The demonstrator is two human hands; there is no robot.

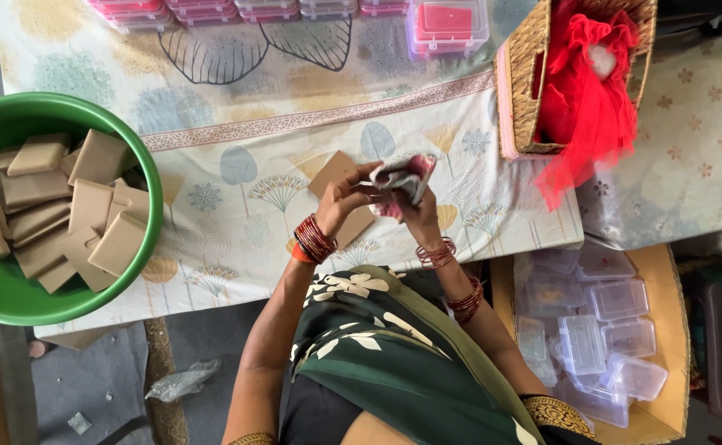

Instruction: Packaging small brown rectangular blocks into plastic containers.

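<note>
Held over the near edge of the patterned tablecloth: a small folded cloth, pink, white and dark-patterned, crumpled, long axis running roughly left-right and tilting up toward the right. Left hand curled around its left end, fingertips pinching the fold; red bangles at that wrist. Right hand underneath and behind, fingers closed on the cloth's lower edge, thin bangles on the forearm. Directly beneath the hands, flat on the cloth, a tan cardboard square, partly hidden by the left hand.

To the near right, below table level, a cardboard box packed with clear plastic cases. To the left, overhanging the table edge, a green tub of stacked tan squares. Open tablecloth between tub and hands.

Farther right, a woven basket spilling red fabric. Along the far edge, a row of lidded clear cases with pink-red contents.
</note>
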